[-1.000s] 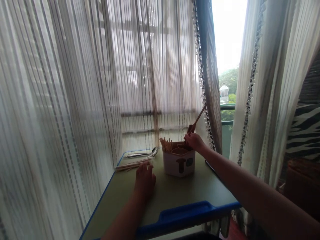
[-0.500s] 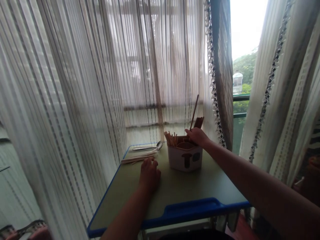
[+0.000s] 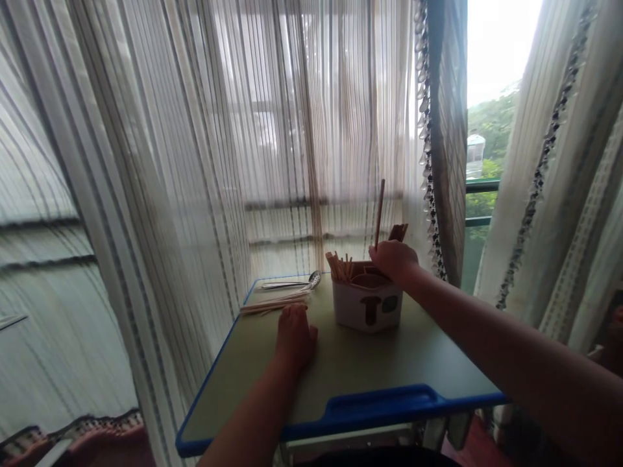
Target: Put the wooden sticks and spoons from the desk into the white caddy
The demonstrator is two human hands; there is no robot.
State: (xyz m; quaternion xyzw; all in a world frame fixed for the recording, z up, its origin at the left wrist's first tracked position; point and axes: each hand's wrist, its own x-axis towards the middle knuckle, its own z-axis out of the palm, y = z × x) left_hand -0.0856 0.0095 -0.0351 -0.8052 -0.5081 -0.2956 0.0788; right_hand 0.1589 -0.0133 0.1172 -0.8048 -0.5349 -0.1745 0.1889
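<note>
My right hand (image 3: 395,259) is closed on a dark brown chopstick (image 3: 379,211), which stands almost upright above the back of a white utensil holder (image 3: 353,311). The holder has divided compartments and a mushroom picture on its front. Light wooden sticks (image 3: 338,266) lean in its left compartment, and darker chopsticks (image 3: 399,231) rise behind my hand. On the table (image 3: 379,363), my left hand (image 3: 296,334) rests with curled fingers beside the near ends of a row of pale chopsticks (image 3: 272,303). Its fingertips are hidden, so whether it holds anything does not show.
Behind the pale chopsticks lies a metal slotted spoon (image 3: 314,279) with other metal utensils. The table has a raised blue front edge (image 3: 379,401). Sheer striped curtains (image 3: 195,162) hang close behind it, and a window gap (image 3: 491,130) opens at the right.
My right hand has shifted slightly over the holder, and the chopstick in it now stands more upright. My left hand's fingers look more curled. The view has turned slightly left.
</note>
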